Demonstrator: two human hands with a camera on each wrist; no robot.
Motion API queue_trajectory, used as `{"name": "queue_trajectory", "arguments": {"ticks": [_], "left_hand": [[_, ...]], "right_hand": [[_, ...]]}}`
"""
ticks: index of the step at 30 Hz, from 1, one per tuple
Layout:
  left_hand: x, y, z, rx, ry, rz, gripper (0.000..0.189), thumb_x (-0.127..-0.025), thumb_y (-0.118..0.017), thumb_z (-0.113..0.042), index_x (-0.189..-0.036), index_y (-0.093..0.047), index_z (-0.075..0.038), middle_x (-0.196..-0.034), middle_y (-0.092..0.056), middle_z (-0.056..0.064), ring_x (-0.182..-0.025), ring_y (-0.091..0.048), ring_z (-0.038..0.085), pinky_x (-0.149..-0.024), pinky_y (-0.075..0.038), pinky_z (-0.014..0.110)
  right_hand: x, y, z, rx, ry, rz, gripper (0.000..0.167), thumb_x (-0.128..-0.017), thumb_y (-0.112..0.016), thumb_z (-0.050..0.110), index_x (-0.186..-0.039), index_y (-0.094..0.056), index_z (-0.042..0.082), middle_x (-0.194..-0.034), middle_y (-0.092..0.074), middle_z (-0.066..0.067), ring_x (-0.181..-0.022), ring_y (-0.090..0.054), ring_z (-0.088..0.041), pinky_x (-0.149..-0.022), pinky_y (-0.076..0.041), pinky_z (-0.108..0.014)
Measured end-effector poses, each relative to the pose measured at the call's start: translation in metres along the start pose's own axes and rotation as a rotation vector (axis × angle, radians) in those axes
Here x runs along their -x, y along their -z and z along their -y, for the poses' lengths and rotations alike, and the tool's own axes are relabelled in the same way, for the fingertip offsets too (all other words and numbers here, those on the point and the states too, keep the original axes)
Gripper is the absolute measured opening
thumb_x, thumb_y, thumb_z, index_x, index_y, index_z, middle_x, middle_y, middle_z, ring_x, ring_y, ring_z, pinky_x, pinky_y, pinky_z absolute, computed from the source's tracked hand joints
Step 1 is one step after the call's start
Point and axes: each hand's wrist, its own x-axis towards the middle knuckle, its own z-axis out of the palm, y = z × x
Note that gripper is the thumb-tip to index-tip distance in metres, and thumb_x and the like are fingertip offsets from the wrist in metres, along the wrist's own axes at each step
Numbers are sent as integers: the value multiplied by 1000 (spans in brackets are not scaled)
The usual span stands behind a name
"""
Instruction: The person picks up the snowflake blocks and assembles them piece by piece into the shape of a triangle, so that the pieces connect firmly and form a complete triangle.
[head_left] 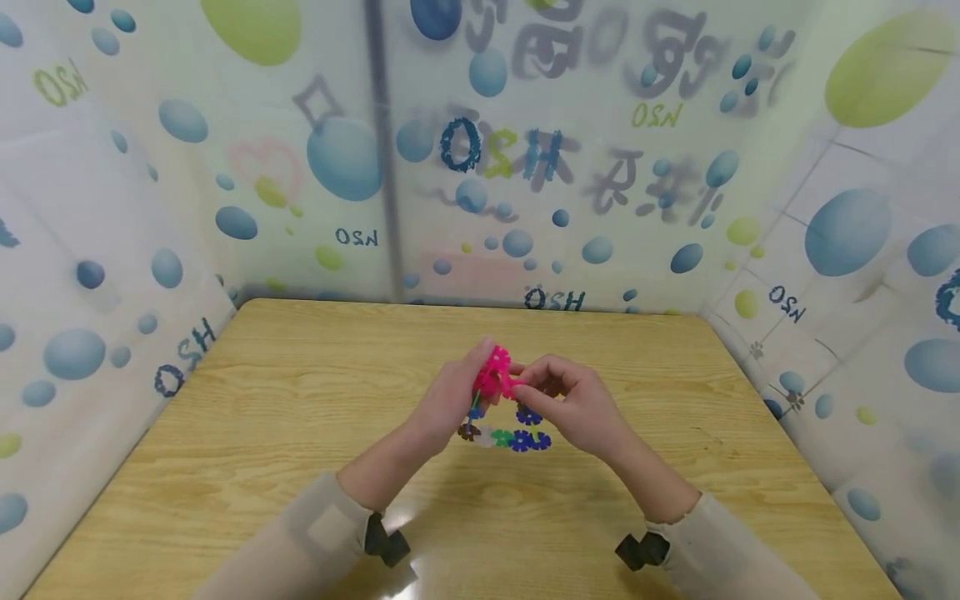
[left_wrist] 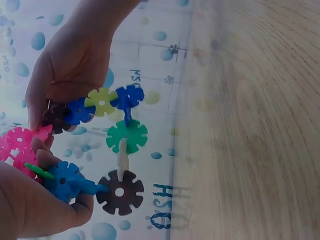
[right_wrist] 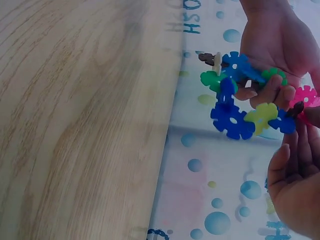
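Notched plastic snowflake discs are joined into a loop that hangs between the hands above the table. My left hand (head_left: 448, 402) grips the pink discs (head_left: 495, 360) at its top, fingers partly hidden behind them. With thumb and index finger, my right hand (head_left: 581, 406) pinches the pink piece at the right side of that cluster. Hanging below are a green disc (left_wrist: 127, 136), a white disc (left_wrist: 123, 160) seen edge-on, a brown disc (left_wrist: 120, 192), a yellow disc (right_wrist: 262, 118) and several blue ones, such as a dark blue disc (right_wrist: 233, 121).
Under the hands lies a wood-grain table (head_left: 300, 367). A curtain (head_left: 480, 225) printed with blue and green drops stands behind it and along both sides. Black wrist mounts (head_left: 386, 540) sit by the beige sleeves (head_left: 300, 533).
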Motion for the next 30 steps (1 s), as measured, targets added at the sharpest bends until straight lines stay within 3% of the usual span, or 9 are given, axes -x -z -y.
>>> {"name": "queue_trajectory", "arguments": {"ticks": [2,5,9,13,17,19,25,30], "left_hand": [[0,0,-1,19,-12,2,76,-112,-31,-71,-89,-72,-12,-75,-59,6,-69,-48,23,-69,-38,35],[0,-1,-1,23,-23,4,69,-112,-33,-69,-112,-80,-20,-84,-62,6,-81,-55,30,-73,-42,36],[1,-1,-2,20,-24,0,61,-113,-35,-67,-135,-78,-29,-89,-61,7,-90,-58,33,-76,-46,37],[1,-2,-2,25,-24,1,62,-114,-34,-65,-127,-79,-24,-85,-61,7,-80,-54,25,-74,-44,35],[0,-3,-2,35,-24,7,66,-117,-32,-60,-104,-75,-13,-81,-60,6,-73,-49,24,-71,-42,34],[0,-3,-1,35,-17,4,64,-117,-32,-59,-101,-73,-13,-81,-60,5,-73,-50,23,-72,-43,34],[0,-4,-2,32,3,-13,62,-116,-33,-59,-109,-75,-14,-83,-61,5,-74,-52,23,-71,-43,34],[0,-7,-3,35,7,-18,61,-116,-33,-58,-113,-78,-15,-83,-62,5,-74,-52,22,-72,-43,34]], "right_hand": [[0,-1,0,10,9,-14,5,-104,-79,20,-106,-76,17,-113,-81,-3,-95,-75,-22,-77,-61,-28],[0,-2,0,10,10,-25,6,-104,-78,22,-108,-76,18,-107,-80,-1,-98,-74,-26,-83,-62,-30],[2,-4,-1,-38,-13,-12,8,-106,-76,22,-111,-75,17,-104,-77,-4,-94,-73,-29,-84,-62,-30],[3,-6,-4,-103,-14,-4,9,-106,-75,18,-113,-73,13,-105,-76,-9,-90,-72,-24,-80,-63,-30],[4,-8,-7,-147,6,-20,11,-105,-75,14,-115,-73,9,-107,-77,-14,-89,-72,-21,-78,-63,-29],[5,-9,-6,-152,11,-31,12,-105,-76,13,-115,-74,9,-108,-77,-14,-92,-73,-20,-79,-63,-28],[6,-10,-4,-136,4,-47,16,-102,-80,14,-116,-74,11,-117,-77,-11,-104,-73,-22,-85,-64,-28],[6,-12,-4,-138,6,-69,14,-101,-80,13,-114,-76,10,-116,-77,-11,-101,-73,-22,-83,-64,-28]]}}
